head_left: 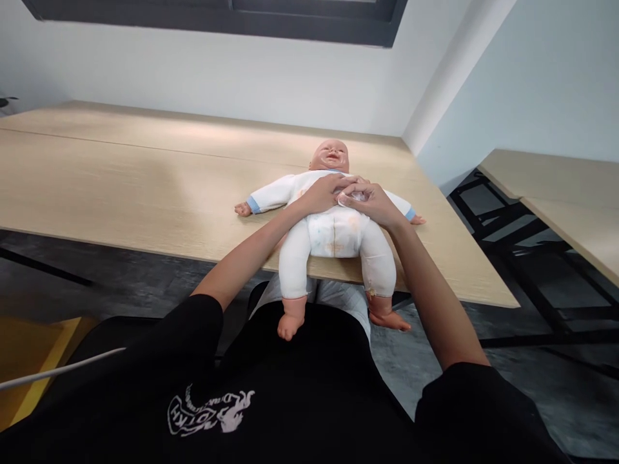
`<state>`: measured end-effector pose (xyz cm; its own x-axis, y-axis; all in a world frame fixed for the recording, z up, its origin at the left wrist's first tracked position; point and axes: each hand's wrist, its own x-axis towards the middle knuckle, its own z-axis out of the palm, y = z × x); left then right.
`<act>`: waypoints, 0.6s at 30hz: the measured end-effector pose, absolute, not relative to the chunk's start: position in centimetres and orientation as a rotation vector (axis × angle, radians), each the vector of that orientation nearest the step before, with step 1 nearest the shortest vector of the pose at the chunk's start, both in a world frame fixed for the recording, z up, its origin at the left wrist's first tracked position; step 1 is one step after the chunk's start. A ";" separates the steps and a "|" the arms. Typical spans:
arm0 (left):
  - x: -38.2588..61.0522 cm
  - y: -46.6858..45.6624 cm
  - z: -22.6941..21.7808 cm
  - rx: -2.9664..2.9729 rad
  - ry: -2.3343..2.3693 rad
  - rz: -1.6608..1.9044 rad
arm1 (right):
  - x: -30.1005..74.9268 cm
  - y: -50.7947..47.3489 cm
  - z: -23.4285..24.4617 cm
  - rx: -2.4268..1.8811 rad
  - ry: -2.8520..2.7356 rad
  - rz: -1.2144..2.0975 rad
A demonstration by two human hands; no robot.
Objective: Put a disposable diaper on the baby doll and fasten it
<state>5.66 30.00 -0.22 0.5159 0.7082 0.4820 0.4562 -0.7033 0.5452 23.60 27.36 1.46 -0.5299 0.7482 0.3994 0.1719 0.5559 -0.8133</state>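
Note:
A baby doll [333, 158] lies on its back near the front edge of the table, head away from me, legs hanging over the edge. It wears a white long-sleeved top with blue cuffs and a printed white diaper [334, 237]. Over its belly, just above the diaper, my left hand [325, 193] rests with bent fingers. My right hand [371, 200] meets it there, fingers curled and pinched together. Something whitish shows between the fingers of the right hand; whether it is cloth or part of the diaper is unclear. The fingertips of both hands are partly hidden.
The wooden table [145, 174] extends left and back to a pale wall. To the right, beyond a gap, stands another wooden table [570, 193] with dark metal legs. A white cable [62, 368] runs past a yellow object [29, 361] at lower left.

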 end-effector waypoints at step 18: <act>-3.4 21.1 -3.7 2.205 1.638 0.773 | 22.7 26.6 1.3 -0.946 -1.899 0.949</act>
